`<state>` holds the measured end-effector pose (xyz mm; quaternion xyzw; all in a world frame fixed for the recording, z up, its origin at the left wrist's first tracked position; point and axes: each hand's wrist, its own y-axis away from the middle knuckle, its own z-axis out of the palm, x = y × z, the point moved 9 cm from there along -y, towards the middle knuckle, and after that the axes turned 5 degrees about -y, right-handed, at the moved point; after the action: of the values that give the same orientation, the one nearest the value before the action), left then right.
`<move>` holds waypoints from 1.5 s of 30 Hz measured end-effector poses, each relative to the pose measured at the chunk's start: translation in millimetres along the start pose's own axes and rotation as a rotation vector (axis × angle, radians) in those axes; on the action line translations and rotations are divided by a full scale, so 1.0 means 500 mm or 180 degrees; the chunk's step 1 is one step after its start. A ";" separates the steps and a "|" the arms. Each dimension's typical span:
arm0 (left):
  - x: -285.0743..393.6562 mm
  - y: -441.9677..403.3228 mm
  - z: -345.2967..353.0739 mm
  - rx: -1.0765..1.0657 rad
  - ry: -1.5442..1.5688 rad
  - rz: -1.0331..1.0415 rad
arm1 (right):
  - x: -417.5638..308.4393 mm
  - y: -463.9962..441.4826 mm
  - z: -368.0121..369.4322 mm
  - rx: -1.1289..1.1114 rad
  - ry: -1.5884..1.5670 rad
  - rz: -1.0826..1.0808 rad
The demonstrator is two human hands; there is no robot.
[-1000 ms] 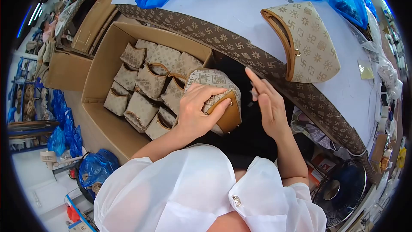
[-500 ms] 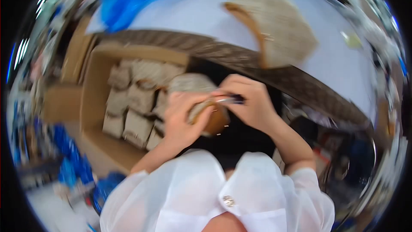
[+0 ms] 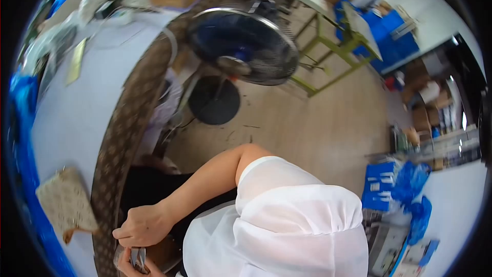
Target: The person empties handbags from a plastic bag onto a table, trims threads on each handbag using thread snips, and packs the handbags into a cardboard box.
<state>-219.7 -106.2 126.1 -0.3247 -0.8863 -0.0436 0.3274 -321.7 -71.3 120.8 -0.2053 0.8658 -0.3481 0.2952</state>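
My right hand [image 3: 146, 225] is closed at the lower left, by the table edge. From beneath it, the shiny metal blades of what look like thread snips [image 3: 138, 257] point down, the handle hidden in the fist. Just below, my left hand [image 3: 134, 265] is partly cut off by the frame, its fingers curled close to the blades. Beside it shows the brown side of a small brown-and-beige bag [image 3: 164, 250], mostly hidden by hands and sleeve. Another beige patterned bag [image 3: 66, 200] with a brown edge lies on the white table.
A brown patterned strip [image 3: 134, 107] runs along the edge of the white table [image 3: 92, 107]. Beyond my right arm stands a large fan [image 3: 243, 46] on a round base. Further off are a green metal frame [image 3: 328, 56] and blue bags [image 3: 410, 179].
My view has swung to the right, bringing the fan and floor into sight. The carton of beige bags is out of view. Both hands now appear at the lower left, still close together.
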 end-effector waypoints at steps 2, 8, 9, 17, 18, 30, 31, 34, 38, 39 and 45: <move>0.066 -0.026 0.012 0.0134 -0.0590 0.0800 | 0.016 0.022 -0.035 -0.0006 0.0239 0.0261; 0.173 -0.065 0.078 -0.0227 -0.1025 0.1762 | 0.080 0.106 -0.092 -0.0005 -0.0084 0.1231; 0.185 -0.064 0.090 -0.0330 -0.1168 0.1812 | 0.090 0.124 -0.104 0.0174 -0.0372 0.1375; 0.169 -0.071 0.128 -0.0527 -0.1497 0.1725 | 0.107 0.158 -0.100 0.0102 -0.0509 0.1812; 0.166 -0.072 0.127 -0.0525 -0.1557 0.1649 | 0.106 0.154 -0.097 0.0030 -0.0418 0.1831; 0.059 -0.026 0.075 -0.0253 -0.0414 0.0845 | 0.121 0.102 -0.035 -0.0107 -0.1811 0.1898; 0.057 -0.017 0.064 -0.0061 -0.0386 0.0796 | 0.116 0.095 -0.025 -0.0158 -0.1884 0.1702; 0.032 0.009 0.019 0.0287 -0.0244 0.0327 | 0.100 0.069 0.010 -0.0298 -0.2500 0.1801; -0.002 0.027 -0.023 0.0694 -0.0024 -0.0011 | 0.074 0.029 0.058 -0.1269 -0.3164 0.2125; -0.012 0.035 -0.028 0.0702 0.0072 -0.0096 | 0.066 0.029 0.074 -0.1405 -0.3242 0.2025; -0.092 0.069 -0.080 0.1061 0.0248 -0.0603 | 0.068 0.018 0.107 -0.1814 -0.3378 0.2374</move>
<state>-150.3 -115.8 124.9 -0.1792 -0.8945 0.0606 0.4050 -313.3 -110.0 70.5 -0.1063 0.6750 0.1634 0.7116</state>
